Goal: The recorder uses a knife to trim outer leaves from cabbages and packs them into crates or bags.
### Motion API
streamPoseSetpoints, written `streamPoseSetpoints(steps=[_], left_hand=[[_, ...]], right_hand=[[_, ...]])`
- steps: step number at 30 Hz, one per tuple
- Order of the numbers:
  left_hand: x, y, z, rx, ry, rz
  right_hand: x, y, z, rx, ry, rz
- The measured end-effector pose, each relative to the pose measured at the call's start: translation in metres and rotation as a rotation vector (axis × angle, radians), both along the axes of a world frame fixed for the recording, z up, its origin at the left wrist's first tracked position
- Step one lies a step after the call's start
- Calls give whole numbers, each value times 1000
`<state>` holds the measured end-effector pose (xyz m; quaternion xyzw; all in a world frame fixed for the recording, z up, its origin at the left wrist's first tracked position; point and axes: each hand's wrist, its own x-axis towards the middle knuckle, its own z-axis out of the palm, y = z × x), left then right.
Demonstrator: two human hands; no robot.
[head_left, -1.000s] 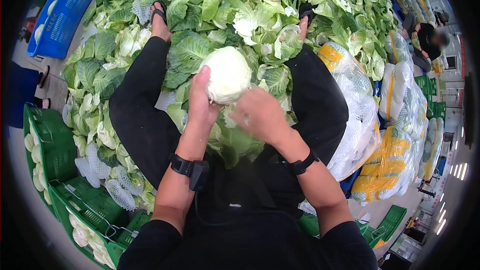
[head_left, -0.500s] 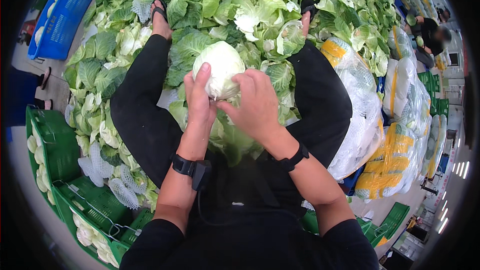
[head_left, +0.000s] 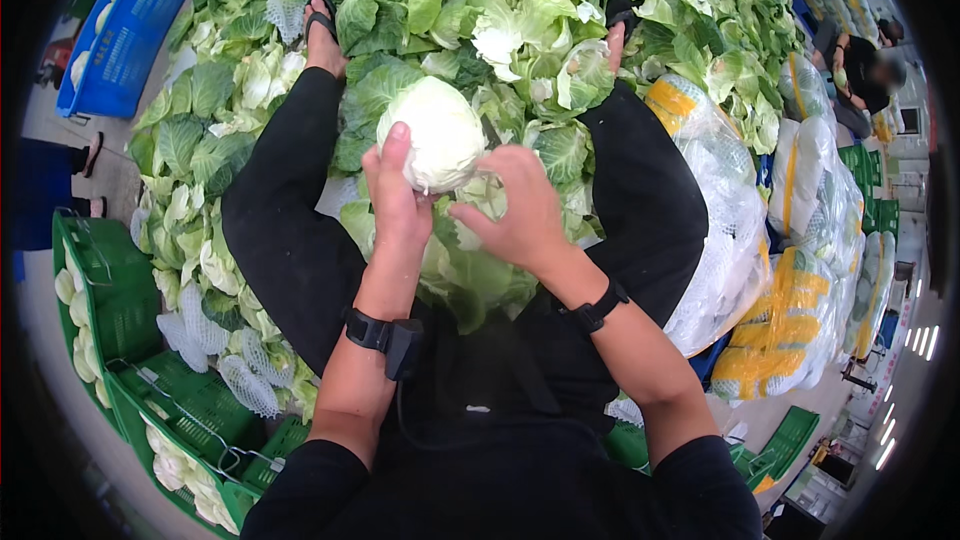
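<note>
A pale, trimmed cabbage head [head_left: 437,135] is held up between my knees in my left hand [head_left: 397,195]. The left thumb lies along its side, and the other fingers are mostly hidden beneath it. My right hand [head_left: 520,208] is just right of the cabbage, slightly blurred, its thumb and fingers parted with a gap between them. Its fingertips come close to the cabbage's right edge; whether they touch I cannot tell. Loose green cabbage leaves [head_left: 460,275] lie below my hands and between my legs.
A deep heap of cabbage leaves [head_left: 560,0] spreads ahead and around my feet. Green crates [head_left: 120,305] with cabbages stand at left, a blue crate [head_left: 130,35] at far left. Wrapped bags of cabbages [head_left: 715,230] are stacked at right. Another person [head_left: 860,75] is at far right.
The cabbage has shifted slightly left and up with my left hand. My right hand has moved slightly right, and its thumb and fingers have spread away from the cabbage's underside.
</note>
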<state>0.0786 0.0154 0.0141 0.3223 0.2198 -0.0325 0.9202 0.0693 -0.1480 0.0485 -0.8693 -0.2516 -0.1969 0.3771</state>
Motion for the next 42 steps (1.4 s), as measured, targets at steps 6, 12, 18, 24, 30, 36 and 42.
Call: streamPoseSetpoints(steps=[6, 12, 18, 24, 30, 36, 42], left_hand=[[0, -13, -5, 501, -101, 312], [0, -15, -5, 617, -120, 314], [-2, -12, 3, 667, -156, 299], [-2, -12, -14, 482, -59, 291], [0, -1, 2, 80, 11, 59], [-4, 0, 6, 18, -244, 47], [6, 4, 18, 333, -496, -21]], right_hand=[[13, 17, 22, 127, 68, -27], [12, 11, 17, 135, 274, -22], [10, 18, 23, 145, 335, -52], [9, 2, 17, 6, 17, 198], [-10, -22, 12, -441, 409, 311], [15, -10, 35, 767, 1507, 143], [25, -23, 19, 1101, 1535, 437]])
